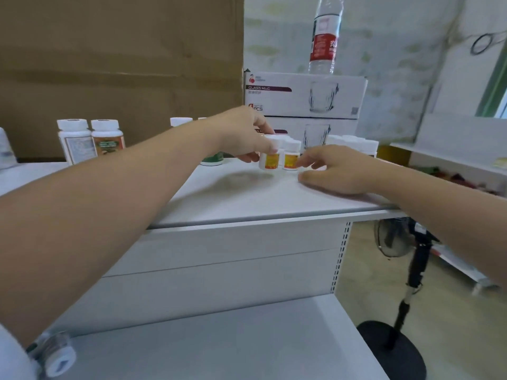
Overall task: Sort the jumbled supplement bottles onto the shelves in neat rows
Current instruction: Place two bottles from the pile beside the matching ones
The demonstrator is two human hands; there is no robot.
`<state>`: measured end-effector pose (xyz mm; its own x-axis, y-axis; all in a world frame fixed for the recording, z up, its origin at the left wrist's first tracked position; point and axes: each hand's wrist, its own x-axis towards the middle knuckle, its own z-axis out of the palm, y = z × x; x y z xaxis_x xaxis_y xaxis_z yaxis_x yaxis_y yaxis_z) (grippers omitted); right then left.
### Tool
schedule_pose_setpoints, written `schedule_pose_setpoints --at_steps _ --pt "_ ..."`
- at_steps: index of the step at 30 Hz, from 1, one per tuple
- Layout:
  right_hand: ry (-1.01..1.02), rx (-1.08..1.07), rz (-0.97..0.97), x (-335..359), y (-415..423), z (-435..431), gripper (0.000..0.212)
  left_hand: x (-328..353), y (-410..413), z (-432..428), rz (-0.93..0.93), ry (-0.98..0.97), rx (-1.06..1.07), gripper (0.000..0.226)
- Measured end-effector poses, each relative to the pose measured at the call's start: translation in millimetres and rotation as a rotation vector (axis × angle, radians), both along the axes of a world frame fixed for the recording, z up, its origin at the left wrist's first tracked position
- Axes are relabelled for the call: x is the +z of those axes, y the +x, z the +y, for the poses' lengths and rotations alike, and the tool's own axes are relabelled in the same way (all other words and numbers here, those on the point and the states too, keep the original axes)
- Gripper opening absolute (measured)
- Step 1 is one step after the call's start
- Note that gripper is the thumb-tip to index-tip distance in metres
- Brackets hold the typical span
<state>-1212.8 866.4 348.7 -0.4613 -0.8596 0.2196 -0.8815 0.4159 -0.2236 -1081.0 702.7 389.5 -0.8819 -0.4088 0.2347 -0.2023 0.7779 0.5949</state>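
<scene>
Left hand has it: thumb and fingers pinched round a small white bottle with a yellow-orange label. The bottle is upright and its base is at the surface of the top shelf, towards the back. The label print is too blurred to read.

At three o'clock, touching it, stands a twin bottle with the same white cap and yellow label. The right hand lies relaxed on the shelf just beyond, fingers loosely bent and holding nothing. Its index fingertip is right at the twin's side, but I can't tell whether it touches.

At nine o'clock a green-based bottle is half hidden behind the left wrist. Further out at nine stand two bigger white-capped bottles: the white-label bottle and the brown-label bottle. Neither can be read.

At three, behind the right hand, there's a cluster of white caps.

At twelve sit two stacked boxes. The upper one reads "GLASS MUG" and "PCS" beside a drawing of a glass. On top of them is a clear water bottle with a red label.

At ten o'clock brown cardboard walls off the back.

At six is the lower shelf, with a toppled bottle at seven. At four o'clock a black fan stand is on the floor.
</scene>
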Motion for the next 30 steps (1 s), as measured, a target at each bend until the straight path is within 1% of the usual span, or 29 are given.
schedule_pose_setpoints --at_steps 4,7,13,17,20,25,28,30 --pt "0.026 0.047 0.031 -7.9 -10.1 -4.5 0.034 -9.9 -8.9 -6.5 -0.001 0.002 0.050 0.034" --pt "0.020 0.074 0.035 -11.1 -14.0 -7.9 0.031 -20.4 -13.9 -11.5 0.058 0.020 0.084 0.033" --pt "0.036 0.084 0.036 -12.9 -17.0 -9.6 0.035 -31.0 -21.6 -13.5 0.132 0.011 0.145 0.035" --pt "0.041 0.082 0.038 -13.2 -16.2 -9.7 0.037 -38.6 -21.1 -12.1 0.123 -0.108 0.129 0.018" --pt "0.045 0.080 0.040 -12.2 -14.8 -8.5 0.038 -40.2 -22.1 -13.0 0.113 -0.157 0.139 0.017" --pt "0.036 0.068 0.041 -10.4 -9.0 -6.4 0.036 -41.3 -23.5 -15.8 0.052 -0.285 0.218 0.034" --pt "0.036 0.054 0.047 -8.4 -5.5 -5.4 0.034 -32.6 -13.8 -10.8 -0.080 -0.357 0.211 0.040" --pt "0.045 0.032 0.073 -5.2 -2.5 -3.2 0.034 -22.5 -0.5 -7.6 -0.179 -0.438 0.193 0.037"
